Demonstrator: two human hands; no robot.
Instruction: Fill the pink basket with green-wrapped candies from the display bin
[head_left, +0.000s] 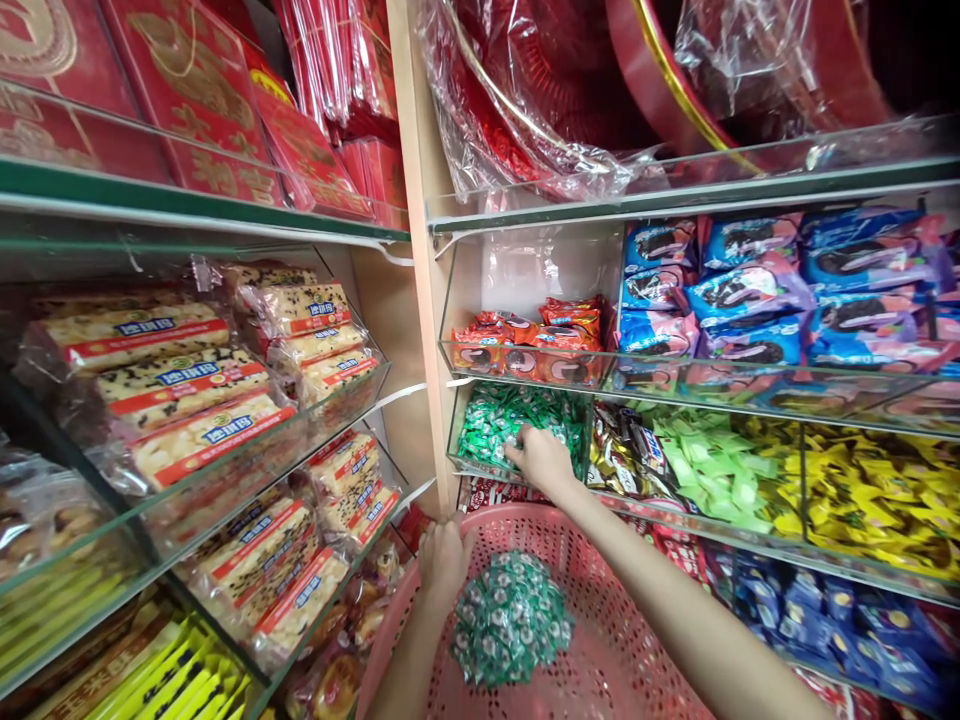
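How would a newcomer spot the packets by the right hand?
Find the tall pale post. Just right of it, below the orange packs, small packets lie beneath the right hand. They are dark green, unlike the brown ones, pale green ones and yellow ones farther right.

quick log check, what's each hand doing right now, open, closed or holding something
Left hand: closed on the rim of the pink basket.
Right hand: curled at the shelved green-wrapped sweets; cannot tell if it holds any.
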